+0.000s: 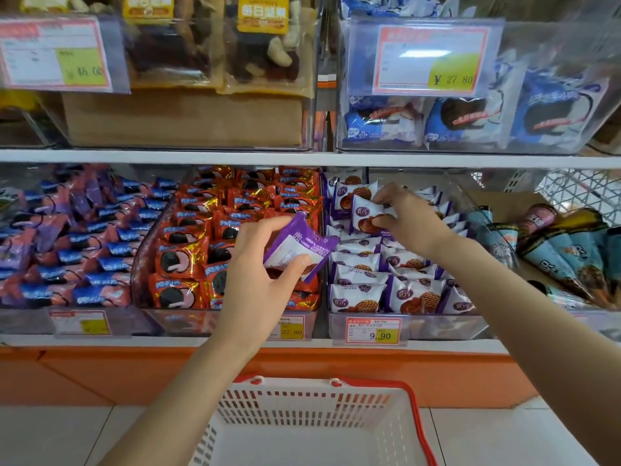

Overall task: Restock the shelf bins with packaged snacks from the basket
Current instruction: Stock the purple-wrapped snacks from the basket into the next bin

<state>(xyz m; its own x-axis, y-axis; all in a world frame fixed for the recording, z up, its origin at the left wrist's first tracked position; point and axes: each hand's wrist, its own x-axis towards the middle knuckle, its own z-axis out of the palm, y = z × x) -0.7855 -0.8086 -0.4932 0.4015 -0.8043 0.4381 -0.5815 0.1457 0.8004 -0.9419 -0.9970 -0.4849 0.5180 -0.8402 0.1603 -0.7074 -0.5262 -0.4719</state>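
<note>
My left hand [265, 264] pinches a purple-and-white snack packet [299, 245], back side up, in front of the red-packet bin. My right hand [406, 216] pinches another purple-and-white packet [364, 213] with a waffle picture, held upright over the clear bin [369, 326] of the same purple-and-white packets. The white basket [319, 428] with red rim stands on the floor below me; the part of its inside in view holds nothing.
Left of that bin sits a bin of red foil cookie packets [201, 250], then blue-and-pink packets [67, 240]. Cone snacks [554, 250] lie to the right. The upper shelf [302, 158] carries bins of nut mixes and blue cookie packs with price tags.
</note>
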